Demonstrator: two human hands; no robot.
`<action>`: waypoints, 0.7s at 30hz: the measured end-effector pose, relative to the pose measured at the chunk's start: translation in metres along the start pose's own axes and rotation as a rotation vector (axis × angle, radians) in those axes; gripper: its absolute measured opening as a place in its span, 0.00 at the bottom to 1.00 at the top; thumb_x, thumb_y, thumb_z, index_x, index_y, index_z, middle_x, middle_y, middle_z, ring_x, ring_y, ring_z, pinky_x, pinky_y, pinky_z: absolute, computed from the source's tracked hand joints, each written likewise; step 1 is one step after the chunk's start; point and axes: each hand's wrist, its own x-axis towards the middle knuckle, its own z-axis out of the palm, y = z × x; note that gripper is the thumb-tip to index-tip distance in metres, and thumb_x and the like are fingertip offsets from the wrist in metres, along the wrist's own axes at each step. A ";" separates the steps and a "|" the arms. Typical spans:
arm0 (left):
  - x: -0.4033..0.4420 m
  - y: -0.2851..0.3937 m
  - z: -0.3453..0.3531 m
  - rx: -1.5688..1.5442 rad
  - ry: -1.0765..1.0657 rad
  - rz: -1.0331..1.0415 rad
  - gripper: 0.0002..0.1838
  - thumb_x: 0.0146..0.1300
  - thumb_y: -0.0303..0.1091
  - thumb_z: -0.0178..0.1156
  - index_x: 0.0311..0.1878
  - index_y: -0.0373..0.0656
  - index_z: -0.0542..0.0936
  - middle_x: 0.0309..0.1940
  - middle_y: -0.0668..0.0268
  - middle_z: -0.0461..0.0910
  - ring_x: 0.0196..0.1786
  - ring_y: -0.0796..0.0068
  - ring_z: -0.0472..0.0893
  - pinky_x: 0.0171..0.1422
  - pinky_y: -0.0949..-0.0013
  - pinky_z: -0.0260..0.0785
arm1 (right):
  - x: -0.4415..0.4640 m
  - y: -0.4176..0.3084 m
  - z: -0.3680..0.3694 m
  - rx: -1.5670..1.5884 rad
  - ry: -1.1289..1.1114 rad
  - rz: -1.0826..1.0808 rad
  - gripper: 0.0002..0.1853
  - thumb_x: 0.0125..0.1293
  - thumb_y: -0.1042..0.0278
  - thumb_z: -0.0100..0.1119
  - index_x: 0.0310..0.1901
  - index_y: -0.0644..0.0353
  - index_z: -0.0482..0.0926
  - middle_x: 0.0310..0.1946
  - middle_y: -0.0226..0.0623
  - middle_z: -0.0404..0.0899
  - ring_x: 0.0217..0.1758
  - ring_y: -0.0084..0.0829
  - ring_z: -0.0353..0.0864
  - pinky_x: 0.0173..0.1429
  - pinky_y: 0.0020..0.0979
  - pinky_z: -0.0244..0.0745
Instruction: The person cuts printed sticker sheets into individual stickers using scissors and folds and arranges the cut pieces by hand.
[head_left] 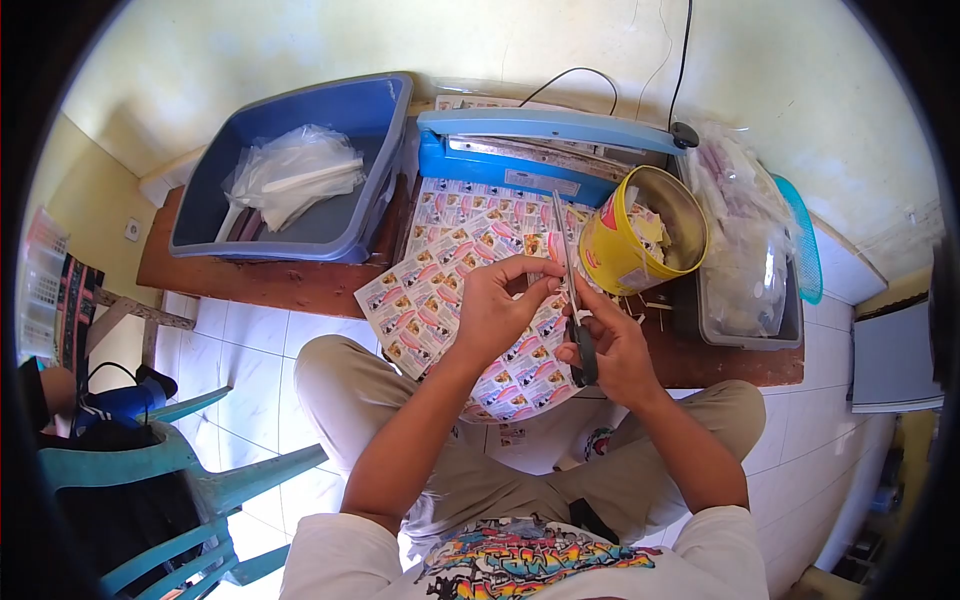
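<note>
My right hand (pixel 622 352) grips a pair of scissors (pixel 583 352) by its black handles, the long blades pointing up and away from me. Just left of the blades, my left hand (pixel 500 308) is closed, thumb and fingers pinched together; whatever is between them is too small to make out. Beneath both hands lie sheets of printed labels (pixel 425 290), overlapping and hanging over the table's front edge toward my lap. A yellow tin (pixel 618 262) with paper scraps (pixel 650 232) inside stands tilted right beside the scissors.
Behind the sheets sits a blue bag sealer (pixel 545 183) with a long arm. A blue basin (pixel 290 247) holding clear plastic bags (pixel 300 170) is at left; a grey tub (pixel 750 342) with plastic packs (pixel 748 270) is at right. A teal chair (pixel 120 462) stands at lower left.
</note>
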 end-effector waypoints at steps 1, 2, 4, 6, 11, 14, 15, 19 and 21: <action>0.000 -0.001 -0.001 0.016 -0.009 -0.011 0.08 0.68 0.23 0.70 0.48 0.37 0.90 0.33 0.69 0.89 0.33 0.90 0.79 0.36 0.79 0.72 | 0.000 0.001 0.000 0.028 0.005 0.012 0.51 0.60 0.82 0.77 0.82 0.57 0.58 0.59 0.33 0.69 0.46 0.19 0.78 0.53 0.22 0.84; -0.001 -0.001 0.000 0.017 -0.009 -0.011 0.08 0.68 0.23 0.70 0.48 0.37 0.90 0.33 0.69 0.89 0.33 0.90 0.79 0.36 0.79 0.72 | 0.001 0.002 0.000 0.028 0.004 0.012 0.51 0.60 0.82 0.77 0.82 0.57 0.58 0.59 0.33 0.69 0.46 0.19 0.78 0.53 0.22 0.84; -0.001 -0.001 0.003 -0.014 0.001 0.019 0.08 0.68 0.24 0.69 0.48 0.37 0.90 0.33 0.69 0.88 0.32 0.90 0.79 0.37 0.79 0.72 | 0.002 0.002 -0.001 0.021 0.000 -0.005 0.51 0.60 0.82 0.77 0.82 0.57 0.58 0.59 0.33 0.69 0.45 0.19 0.78 0.52 0.22 0.85; -0.001 0.006 0.002 0.017 -0.003 0.014 0.07 0.68 0.24 0.69 0.48 0.37 0.89 0.34 0.70 0.88 0.33 0.89 0.80 0.37 0.78 0.72 | 0.003 0.000 0.000 0.022 0.017 0.005 0.51 0.60 0.82 0.77 0.82 0.57 0.58 0.58 0.33 0.69 0.45 0.19 0.78 0.52 0.23 0.85; 0.001 -0.002 -0.001 0.057 0.018 0.031 0.06 0.70 0.23 0.67 0.48 0.37 0.87 0.36 0.70 0.88 0.36 0.88 0.82 0.41 0.78 0.75 | 0.006 0.002 -0.002 -0.001 0.048 0.027 0.50 0.60 0.76 0.80 0.82 0.59 0.60 0.56 0.34 0.70 0.45 0.19 0.79 0.49 0.24 0.84; 0.003 -0.003 0.001 -0.157 0.064 0.074 0.08 0.71 0.20 0.65 0.51 0.36 0.85 0.42 0.68 0.87 0.41 0.85 0.84 0.47 0.76 0.78 | 0.009 0.008 -0.007 -0.257 0.057 0.089 0.52 0.58 0.66 0.83 0.82 0.55 0.62 0.54 0.39 0.73 0.46 0.25 0.81 0.48 0.28 0.83; 0.003 0.001 0.000 -0.149 0.063 0.074 0.11 0.71 0.19 0.64 0.54 0.35 0.83 0.45 0.66 0.87 0.43 0.83 0.84 0.50 0.75 0.79 | 0.009 0.008 -0.008 -0.541 0.041 0.066 0.51 0.57 0.66 0.83 0.81 0.54 0.65 0.54 0.42 0.74 0.46 0.30 0.82 0.49 0.31 0.82; 0.005 0.002 0.000 -0.194 0.059 0.084 0.18 0.71 0.16 0.62 0.63 0.36 0.78 0.50 0.62 0.85 0.48 0.80 0.84 0.56 0.73 0.80 | 0.009 0.036 -0.019 -0.958 0.000 -0.059 0.47 0.53 0.70 0.79 0.77 0.49 0.70 0.56 0.47 0.75 0.48 0.45 0.84 0.55 0.41 0.82; 0.005 0.010 0.003 -0.210 0.070 0.082 0.21 0.70 0.16 0.62 0.65 0.36 0.76 0.50 0.62 0.84 0.49 0.80 0.84 0.56 0.74 0.80 | 0.009 0.037 -0.018 -1.025 -0.007 -0.037 0.45 0.54 0.72 0.77 0.76 0.49 0.71 0.57 0.46 0.75 0.50 0.46 0.85 0.55 0.43 0.83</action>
